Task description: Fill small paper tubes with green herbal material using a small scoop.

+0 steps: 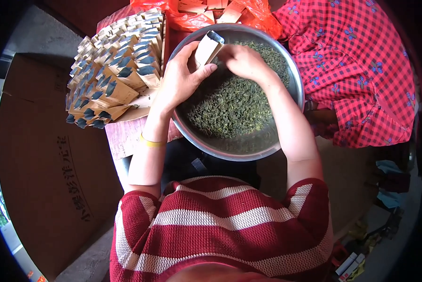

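Bowl [299, 89]: metal, holding loose green leaves [234, 108].
Left hand [177, 80]: my fingers grip a tilted, open-mouthed paper packet [206, 51] above the bowl's far left side.
Right hand [246, 62]: over the bowl, beside that packet, fingers curled; I cannot tell whether they pinch anything.
Other packets [121, 89]: crowded left of the bowl.

- Carton [37, 174], beyond the worktop's [126, 135] left edge: one underlined row of dark Chinese characters [71, 178].
- Same carton, higher up: a fainter mark [60, 80], too dim to read.
- Packets [121, 91] on the worktop: any print too small to read.
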